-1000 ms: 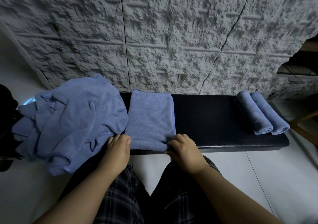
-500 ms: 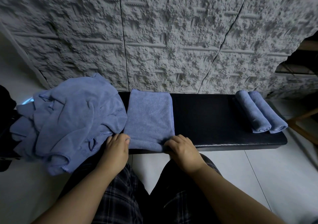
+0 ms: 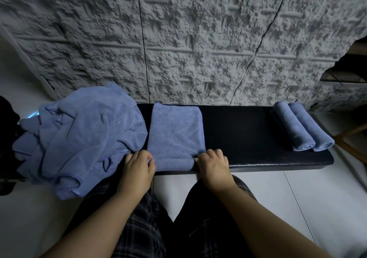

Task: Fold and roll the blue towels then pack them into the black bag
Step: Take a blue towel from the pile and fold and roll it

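Plain indoor room, likely a home, rough textured grey wall panels (image 3: 198,39), pale tiled floor (image 3: 297,198), black padded desk (image 3: 248,138) against the wall

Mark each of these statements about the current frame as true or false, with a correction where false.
1. Two rolled towels lie side by side at the right end of the black bench. True.
2. The left hand rests on the loose towel pile. False: it grips the near edge of the folded towel.
3. The right hand grips the same near edge, which is starting to roll. True.
4. The folded towel lies on the floor. False: it lies on the bench.
5. The loose pile is right of the folded towel. False: it is on the left.
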`<action>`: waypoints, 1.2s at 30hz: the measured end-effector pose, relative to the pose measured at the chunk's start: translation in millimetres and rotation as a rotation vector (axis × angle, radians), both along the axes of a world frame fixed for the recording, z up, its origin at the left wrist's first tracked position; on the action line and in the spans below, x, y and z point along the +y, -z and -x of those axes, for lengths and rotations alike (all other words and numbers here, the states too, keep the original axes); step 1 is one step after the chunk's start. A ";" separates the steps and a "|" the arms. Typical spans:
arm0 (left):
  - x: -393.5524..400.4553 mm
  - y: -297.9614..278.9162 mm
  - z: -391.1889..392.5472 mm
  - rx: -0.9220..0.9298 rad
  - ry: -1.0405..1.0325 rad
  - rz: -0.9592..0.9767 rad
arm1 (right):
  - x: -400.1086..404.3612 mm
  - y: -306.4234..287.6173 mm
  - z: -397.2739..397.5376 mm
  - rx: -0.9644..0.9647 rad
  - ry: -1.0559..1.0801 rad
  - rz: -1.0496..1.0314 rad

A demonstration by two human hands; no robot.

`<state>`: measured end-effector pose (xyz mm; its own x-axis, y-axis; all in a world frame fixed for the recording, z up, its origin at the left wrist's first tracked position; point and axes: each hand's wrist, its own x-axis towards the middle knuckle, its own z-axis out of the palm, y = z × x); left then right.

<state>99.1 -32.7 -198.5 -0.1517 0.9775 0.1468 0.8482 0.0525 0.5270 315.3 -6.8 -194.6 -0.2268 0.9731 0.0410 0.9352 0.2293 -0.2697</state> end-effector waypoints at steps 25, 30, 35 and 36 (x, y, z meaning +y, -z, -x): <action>3.8 13.6 17.7 -0.058 0.308 -0.032 | -3.3 0.0 -7.0 0.190 -0.175 -0.045; 7.4 12.4 17.2 -0.138 0.235 0.029 | -1.5 -3.3 -9.4 0.242 -0.055 0.040; 3.0 8.2 13.3 -0.156 0.195 0.091 | -6.0 -8.6 -9.4 0.286 0.026 0.146; 2.5 8.3 12.6 -0.169 0.186 0.102 | -6.4 -10.0 -9.1 0.305 0.043 0.168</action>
<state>86.5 -30.2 -206.9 0.0181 0.9993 0.0340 0.7487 -0.0361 0.6619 324.4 -13.2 -184.5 -0.1877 0.9803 -0.0608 0.8135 0.1204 -0.5690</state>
